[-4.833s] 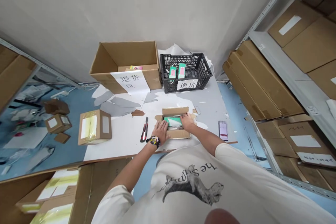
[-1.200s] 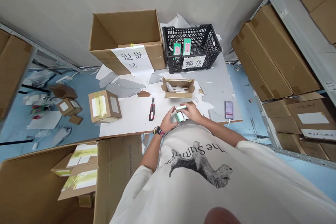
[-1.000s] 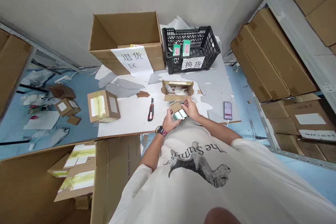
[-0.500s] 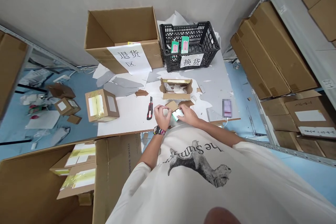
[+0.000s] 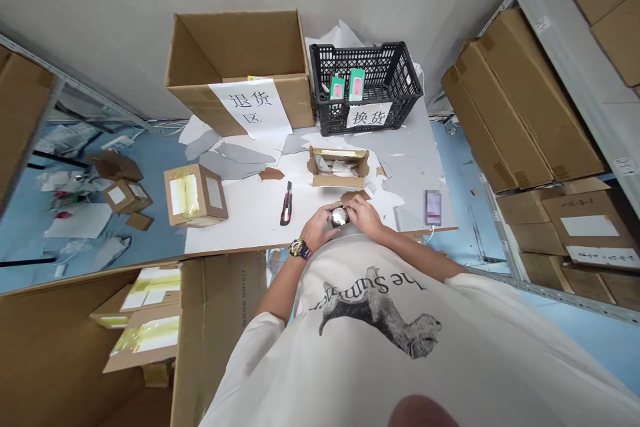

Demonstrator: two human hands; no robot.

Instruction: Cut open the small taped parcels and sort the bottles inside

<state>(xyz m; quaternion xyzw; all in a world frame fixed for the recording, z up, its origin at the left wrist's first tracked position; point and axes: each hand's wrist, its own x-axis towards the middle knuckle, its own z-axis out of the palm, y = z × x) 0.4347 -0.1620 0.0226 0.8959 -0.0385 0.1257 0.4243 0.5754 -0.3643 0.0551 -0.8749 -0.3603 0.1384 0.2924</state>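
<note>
Nearest is the wearer's white shirt (image 5: 380,333), printed with a dark animal and lettering. Just past it, at the table's near edge, both hands meet around a round, shiny silver object (image 5: 339,217). The left hand (image 5: 319,230), with a patterned watch (image 5: 300,249) at its wrist, is half curled, thumb and fingers set against the object's left side. The right hand (image 5: 365,215) is bent inward, its fingertips on the upper right of the object. The grip looks light, though the fingers hide part of it and what the object is cannot be told.

At lower left, below the table, a large open carton (image 5: 220,313) holds taped parcels (image 5: 155,333). On the white-covered table (image 5: 250,213), a red and black cutter (image 5: 286,204) lies left of the hands, with a taped box (image 5: 195,195) farther left. A phone (image 5: 433,207) lies near the right edge, a white cable at its lower end. Beyond the hands sits a small open carton (image 5: 338,181) with white scraps inside.

At the back, a big labelled carton (image 5: 200,107) stands beside a black crate (image 5: 406,107) holding two green and pink packs (image 5: 357,85). Boxes fill the shelving (image 5: 575,67) to the right.
</note>
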